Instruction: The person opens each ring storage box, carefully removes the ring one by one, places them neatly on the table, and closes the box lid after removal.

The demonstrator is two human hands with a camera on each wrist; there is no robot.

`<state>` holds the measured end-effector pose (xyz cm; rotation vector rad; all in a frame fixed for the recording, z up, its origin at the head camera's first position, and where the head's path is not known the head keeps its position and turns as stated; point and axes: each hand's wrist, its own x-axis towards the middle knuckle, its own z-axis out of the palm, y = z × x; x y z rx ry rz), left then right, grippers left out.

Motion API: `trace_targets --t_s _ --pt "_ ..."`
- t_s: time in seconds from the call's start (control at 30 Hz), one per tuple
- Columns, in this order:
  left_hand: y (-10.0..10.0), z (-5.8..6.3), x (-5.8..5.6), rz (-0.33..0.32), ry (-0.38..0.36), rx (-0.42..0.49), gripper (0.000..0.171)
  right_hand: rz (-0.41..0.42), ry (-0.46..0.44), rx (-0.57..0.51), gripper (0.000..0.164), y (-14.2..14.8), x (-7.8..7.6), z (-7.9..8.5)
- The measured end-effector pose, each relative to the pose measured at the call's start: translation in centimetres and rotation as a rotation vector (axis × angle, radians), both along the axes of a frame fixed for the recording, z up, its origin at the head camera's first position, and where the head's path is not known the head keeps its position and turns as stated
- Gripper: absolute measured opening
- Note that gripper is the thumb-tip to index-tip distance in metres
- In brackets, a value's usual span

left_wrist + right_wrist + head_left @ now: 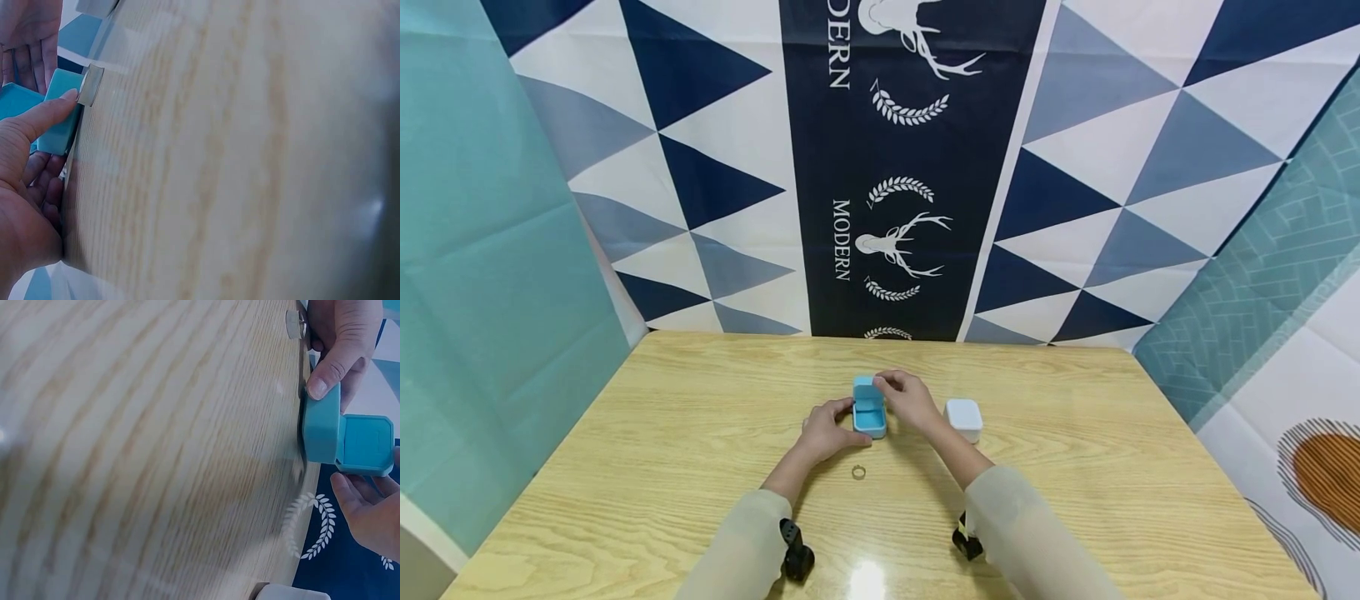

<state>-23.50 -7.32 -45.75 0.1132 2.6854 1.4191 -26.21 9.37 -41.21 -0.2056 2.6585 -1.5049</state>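
A turquoise ring box [869, 423] stands on the wooden table with its lid [864, 388] raised. My left hand [827, 431] grips the base from the left, its thumb on the front near corner. At the lid's right edge, my right hand [910, 400] pinches with thumb and fingers. The right wrist view shows the opened lid [367, 445] between the base [320, 432] and the right fingers [350, 494]. A gold-coloured ring [858, 472] stands on the table in front of the box, close to the left thumb, touched by neither hand.
A white rounded box [963, 416] sits to the right, beside the right forearm. The wooden table [700, 400] reaches back to a patterned cloth [917, 167]. Further cloths hang at the left and right sides.
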Motion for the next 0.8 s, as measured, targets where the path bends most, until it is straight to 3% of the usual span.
trace_targets --t_s 0.8 --pt "0.02 -0.13 0.10 0.007 0.019 -0.013 0.074 -0.005 -0.064 -0.074 0.034 -0.17 -0.28 0.06"
